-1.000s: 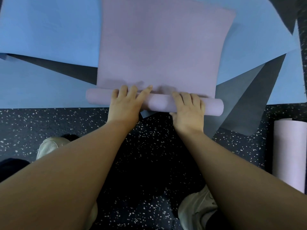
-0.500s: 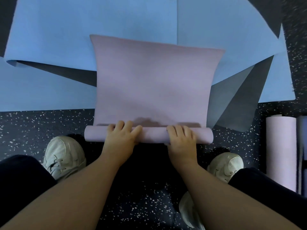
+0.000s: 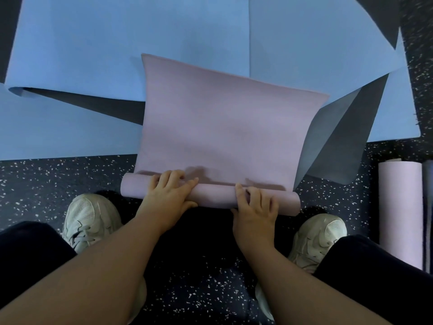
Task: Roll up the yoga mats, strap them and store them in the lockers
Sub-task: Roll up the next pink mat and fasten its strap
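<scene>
A lilac yoga mat (image 3: 225,127) lies on the floor in front of me, its near end wound into a thin roll (image 3: 215,195). My left hand (image 3: 169,195) grips the roll left of its middle, fingers curled over the top. My right hand (image 3: 256,207) grips it toward the right end, fingers bent over it and thumb under the near side. The flat part of the mat stretches away from me over the blue mats (image 3: 82,55). No strap or locker is in view.
Several blue mats with dark undersides (image 3: 339,141) overlap on the speckled black floor (image 3: 46,179). A rolled lilac mat (image 3: 400,207) lies at the right with a darker roll (image 3: 428,207) beside it. My two pale sneakers (image 3: 91,219) flank the roll.
The roll has come toward me off the blue mats onto the black floor, dragging the flat part with it. Both hands stay on the roll, and the view tilts down to my feet.
</scene>
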Available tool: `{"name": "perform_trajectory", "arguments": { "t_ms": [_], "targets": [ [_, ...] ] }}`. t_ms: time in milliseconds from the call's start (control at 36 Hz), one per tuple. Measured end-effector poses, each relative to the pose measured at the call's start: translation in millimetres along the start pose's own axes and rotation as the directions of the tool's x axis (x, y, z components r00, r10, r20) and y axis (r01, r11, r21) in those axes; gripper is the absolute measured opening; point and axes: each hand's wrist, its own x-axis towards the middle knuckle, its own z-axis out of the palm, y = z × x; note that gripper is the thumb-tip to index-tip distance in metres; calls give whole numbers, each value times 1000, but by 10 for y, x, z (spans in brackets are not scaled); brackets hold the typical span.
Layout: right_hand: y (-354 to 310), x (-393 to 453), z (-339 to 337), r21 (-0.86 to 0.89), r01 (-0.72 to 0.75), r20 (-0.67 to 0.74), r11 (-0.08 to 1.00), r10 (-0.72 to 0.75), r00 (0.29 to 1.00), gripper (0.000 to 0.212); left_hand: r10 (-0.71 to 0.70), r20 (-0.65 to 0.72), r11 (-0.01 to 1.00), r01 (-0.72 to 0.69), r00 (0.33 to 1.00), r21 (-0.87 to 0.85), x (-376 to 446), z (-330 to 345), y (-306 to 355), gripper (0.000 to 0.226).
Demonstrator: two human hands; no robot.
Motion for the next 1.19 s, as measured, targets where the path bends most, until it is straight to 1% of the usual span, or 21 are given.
{"name": "perform_trajectory", "arguments": {
  "t_ms": [28, 56, 111, 139, 194, 250, 333, 444, 528, 611, 667, 694, 778, 861, 917, 1000, 1083, 1194],
  "targets": [
    [-1, 0, 0, 6, 3, -1, 1000, -3, 1000, 76, 12, -5, 1000, -12, 1000, 18, -5, -21, 5, 62],
    [0, -1, 6, 14, 8, 2, 1000, -8, 1000, 80, 44, -39, 998, -43, 998, 38, -3, -42, 5, 63],
    [-1, 1, 18, 29, 11, 14, 1000, -11, 1000, 83, 88, -147, 992, -73, 985, 105, 15, 16, -33, 63],
    [-4, 9, 17, 27, 8, 18, 1000, -8, 1000, 79, 96, -201, 990, -73, 975, 118, 24, 53, -48, 60],
    [-7, 45, 13, 27, -3, 22, 1000, 2, 1000, 60, 103, -280, 991, -75, 954, 109, 35, 65, -26, 48],
    [-10, 90, 2, 54, -10, 36, 999, 8, 999, 52, 90, -334, 994, -65, 938, 86, 48, 76, 3, 38],
    [0, 150, 15, 88, 1, 31, 996, -3, 1000, 46, 44, -307, 999, -38, 951, 25, 64, 91, 33, 32],
    [-17, 248, 10, 104, -17, 33, 994, 14, 999, 38, 20, -279, 1000, -23, 960, -9, 93, 68, 55, 22],
    [-35, 283, -8, 109, -39, 97, 993, 29, 995, 35, -8, -283, 998, -10, 959, -62, 117, 86, 64, 26],
    [-19, 351, -55, 137, -82, 222, 987, 50, 974, 41, -6, -314, 999, -6, 950, -38, 150, 80, 101, 22],
    [-12, 419, -60, 129, -93, 250, 987, 58, 966, 39, -20, -327, 1000, 11, 945, -29, 181, 38, 134, 18],
    [-18, 452, -57, 108, -92, 250, 990, 63, 966, 38, -35, -321, 999, 25, 946, -35, 191, 15, 145, 23],
    [-52, 530, -61, 96, -102, 202, 990, 81, 976, 43, -41, -287, 999, 32, 957, -35, 205, -27, 134, 48],
    [-52, 553, -41, 82, -89, 204, 993, 71, 976, 42, -13, -275, 1000, 17, 961, 12, 205, 10, 104, 59],
    [-48, 576, -70, 98, -92, 162, 991, 75, 984, 38, -25, -259, 999, 34, 966, 28, 216, -4, 126, 65],
    [-48, 620, -46, 82, -113, 174, 990, 98, 980, 35, -73, -210, 997, 76, 975, 8, 260, -58, 172, 61],
    [-48, 652, -23, 75, -111, 68, 991, 106, 992, 30, -80, -210, 996, 84, 974, 10, 297, -83, 176, 58],
    [-13, 639, -6, 104, -58, -71, 993, 66, 995, 36, -109, -215, 994, 108, 971, -17, 329, -131, 209, 48]
  ]
}}
